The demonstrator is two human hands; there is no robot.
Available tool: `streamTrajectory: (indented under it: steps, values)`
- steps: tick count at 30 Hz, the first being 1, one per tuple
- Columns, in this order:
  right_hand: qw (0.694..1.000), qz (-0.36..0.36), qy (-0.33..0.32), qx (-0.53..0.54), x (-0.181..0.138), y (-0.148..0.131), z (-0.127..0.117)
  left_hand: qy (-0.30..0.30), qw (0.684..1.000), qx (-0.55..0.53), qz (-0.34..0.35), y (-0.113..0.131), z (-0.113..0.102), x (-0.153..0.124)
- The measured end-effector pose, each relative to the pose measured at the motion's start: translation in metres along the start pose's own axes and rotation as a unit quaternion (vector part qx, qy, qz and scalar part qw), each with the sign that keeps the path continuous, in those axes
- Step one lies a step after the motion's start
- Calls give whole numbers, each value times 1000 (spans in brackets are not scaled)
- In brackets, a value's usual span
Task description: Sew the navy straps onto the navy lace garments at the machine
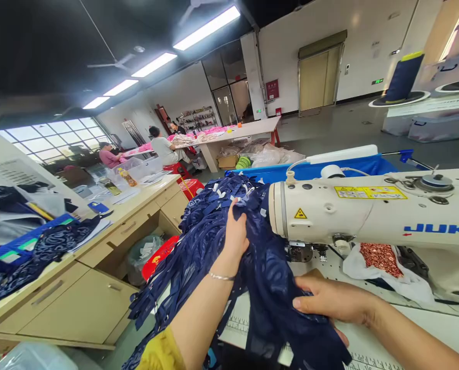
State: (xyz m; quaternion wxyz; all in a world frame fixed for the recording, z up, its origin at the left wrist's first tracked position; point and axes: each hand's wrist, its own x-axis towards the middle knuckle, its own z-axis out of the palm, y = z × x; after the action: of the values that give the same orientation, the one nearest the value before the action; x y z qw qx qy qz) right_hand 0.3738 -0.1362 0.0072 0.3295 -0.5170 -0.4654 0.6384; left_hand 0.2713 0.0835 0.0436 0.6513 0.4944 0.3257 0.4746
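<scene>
A large heap of navy garments (209,221) with long thin straps and small white pieces hangs beside the head of the sewing machine (368,205). My left hand (235,234) reaches into the top of the heap, thumb raised, its fingers closed on dark cloth. From there a sheer, patterned navy garment (273,277) drapes down over the machine bed. My right hand (322,298) grips this garment's right edge, thumb on top, just below the needle area. Part of the fingers of both hands is hidden by the cloth.
A white bag of copper-coloured small parts (381,259) lies under the machine arm. Left stands a drawer desk (109,246) with bottles and a blue tray (32,234). Behind the machine hangs a blue cloth trough (352,167). Other people sit at a far table (248,128).
</scene>
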Motion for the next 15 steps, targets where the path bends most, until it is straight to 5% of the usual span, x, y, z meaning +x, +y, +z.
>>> streamTrajectory:
  steps: [3, 5, 9, 12, 15]
  values:
    - [998, 64, 22, 4, 3, 2, -7, -68, 972, 177, 137, -31, 11, 7]
    - [997, 71, 28, -2, 3, 1, -10, -113, 943, 268, 165, -46, 14, 11]
    - [997, 66, 9, -50, 1, -4, -13, -72, 870, 420, 246, -39, 8, 23]
    - [992, 65, -6, -108, 0, -6, -13, -111, 733, 559, 372, -12, 1, 27]
    - [984, 72, -11, -161, 1, -6, -13, -315, 552, 648, 420, 11, 3, 24]
